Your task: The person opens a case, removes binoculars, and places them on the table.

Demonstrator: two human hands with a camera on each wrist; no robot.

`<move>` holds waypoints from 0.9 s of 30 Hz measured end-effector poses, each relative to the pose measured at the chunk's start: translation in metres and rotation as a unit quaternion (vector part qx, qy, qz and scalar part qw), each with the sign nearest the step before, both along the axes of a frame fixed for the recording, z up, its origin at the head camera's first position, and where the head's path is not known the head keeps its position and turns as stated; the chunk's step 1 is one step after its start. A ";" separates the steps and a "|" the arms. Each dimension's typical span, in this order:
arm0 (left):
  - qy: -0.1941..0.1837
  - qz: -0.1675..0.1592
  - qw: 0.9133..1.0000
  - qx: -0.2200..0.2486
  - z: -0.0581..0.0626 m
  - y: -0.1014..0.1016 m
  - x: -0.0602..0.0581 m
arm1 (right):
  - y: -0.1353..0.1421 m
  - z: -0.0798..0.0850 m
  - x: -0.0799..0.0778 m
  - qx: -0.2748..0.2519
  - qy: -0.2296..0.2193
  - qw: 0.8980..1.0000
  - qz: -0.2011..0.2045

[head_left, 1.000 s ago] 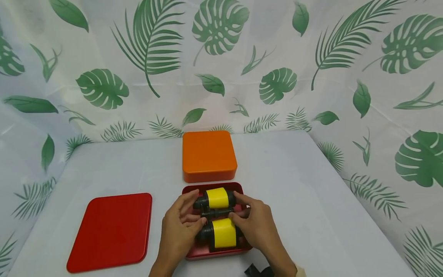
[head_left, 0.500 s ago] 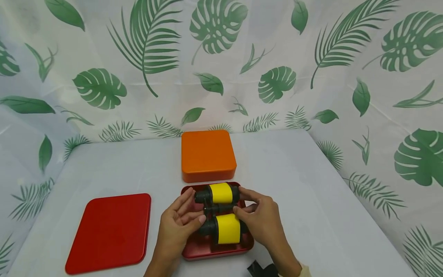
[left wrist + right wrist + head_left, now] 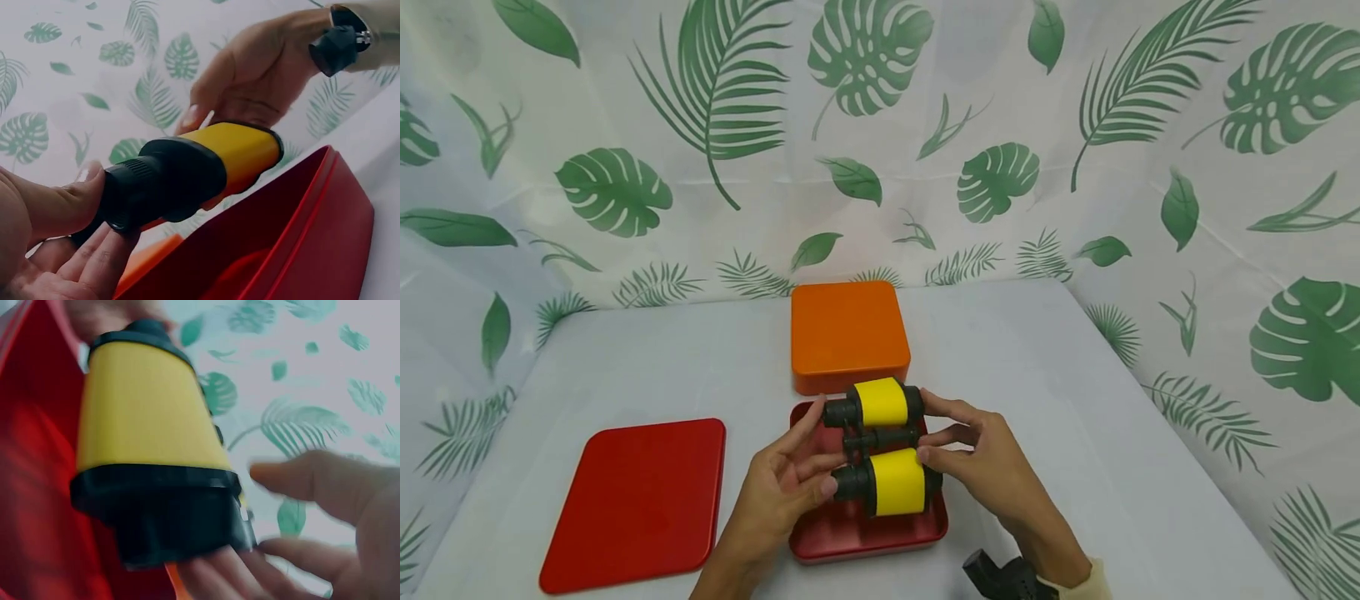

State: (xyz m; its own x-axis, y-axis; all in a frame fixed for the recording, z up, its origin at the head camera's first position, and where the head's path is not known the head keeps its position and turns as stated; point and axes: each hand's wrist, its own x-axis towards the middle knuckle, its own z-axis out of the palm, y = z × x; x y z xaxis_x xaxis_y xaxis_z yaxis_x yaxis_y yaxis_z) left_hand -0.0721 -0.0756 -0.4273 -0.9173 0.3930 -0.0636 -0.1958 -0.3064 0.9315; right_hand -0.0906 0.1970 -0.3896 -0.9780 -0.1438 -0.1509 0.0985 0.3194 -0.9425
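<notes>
A pair of black binoculars with yellow barrels [image 3: 899, 483] is held level above an open red box [image 3: 865, 543]. My left hand [image 3: 778, 493] grips its eyepiece end, with the thumb on the near eyepiece and fingers at the far one and underneath. At the wide lens end, my right hand [image 3: 996, 458] holds it with fingers spread over both barrels. In the left wrist view the binoculars [image 3: 187, 178] are clear of the box wall [image 3: 319, 219]. The right wrist view shows the binoculars' lens end [image 3: 181, 519] resting on my right fingers; the thumb is seen beside it.
Behind the red box stands an orange box [image 3: 850, 333], close to its far rim. A flat red lid [image 3: 636, 504] lies to the left on the white table [image 3: 1037, 375]. Leaf-patterned cloth [image 3: 880, 167] hangs behind and at both sides. A black device [image 3: 1007, 577] is on my right wrist.
Both hands have lifted the binoculars up from inside the red box and shifted them slightly away and to the right. More of the box floor shows now.
</notes>
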 end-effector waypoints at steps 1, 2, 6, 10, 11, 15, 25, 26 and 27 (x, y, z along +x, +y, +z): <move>0.002 0.005 1.000 -0.005 0.001 0.000 -0.001 | 0.004 0.000 -0.002 -0.016 -0.008 1.000 0.025; 0.009 0.008 1.000 -0.008 0.001 0.001 -0.001 | 0.008 0.000 -0.003 -0.028 -0.014 0.998 0.048; 0.017 0.015 1.000 -0.014 0.003 0.002 -0.003 | 0.025 -0.007 -0.008 -0.061 0.003 0.991 0.123; 0.031 0.012 0.999 -0.010 0.004 0.004 -0.004 | 0.037 -0.015 -0.011 -0.077 0.042 0.984 0.157; 0.035 0.011 0.999 -0.007 0.004 0.005 -0.005 | 0.040 -0.017 -0.011 -0.078 0.052 0.983 0.160; 0.047 0.005 0.999 0.006 0.004 0.008 -0.008 | 0.045 -0.024 -0.011 -0.059 0.091 0.983 0.148; 0.068 -0.052 0.996 0.026 0.006 0.022 -0.020 | 0.061 -0.033 -0.009 -0.085 0.167 0.972 0.142; 0.070 -0.058 0.995 0.029 0.006 0.023 -0.021 | 0.062 -0.033 -0.009 -0.093 0.169 0.971 0.145; 0.078 -0.063 0.994 0.034 0.006 0.024 -0.022 | 0.064 -0.034 -0.009 -0.100 0.168 0.970 0.144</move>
